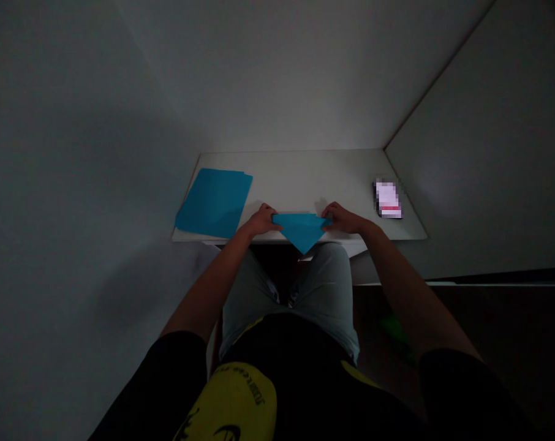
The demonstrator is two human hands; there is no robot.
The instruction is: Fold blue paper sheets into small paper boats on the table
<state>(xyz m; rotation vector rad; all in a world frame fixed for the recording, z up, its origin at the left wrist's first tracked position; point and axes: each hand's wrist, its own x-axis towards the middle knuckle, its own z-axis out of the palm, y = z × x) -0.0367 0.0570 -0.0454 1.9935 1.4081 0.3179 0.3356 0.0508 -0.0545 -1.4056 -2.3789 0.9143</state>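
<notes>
A folded sheet of blue paper (pixel 302 229) spans the gap between my hands at the desk's front edge. Its upper edge is straight, and a pointed corner hangs down past the edge towards my lap. My left hand (pixel 264 220) pinches the left end, thumb below and fingers above. At the right end, my right hand (pixel 339 218) grips the paper between thumb and bent fingers. The fingertips partly cover both ends of the fold.
On the white desk (pixel 296 177), a stack of blue paper sheets (pixel 215 202) lies to the left. A phone-like object (pixel 388 199) with a bright, pixelated face lies at the right. Walls enclose the desk at the back and both sides.
</notes>
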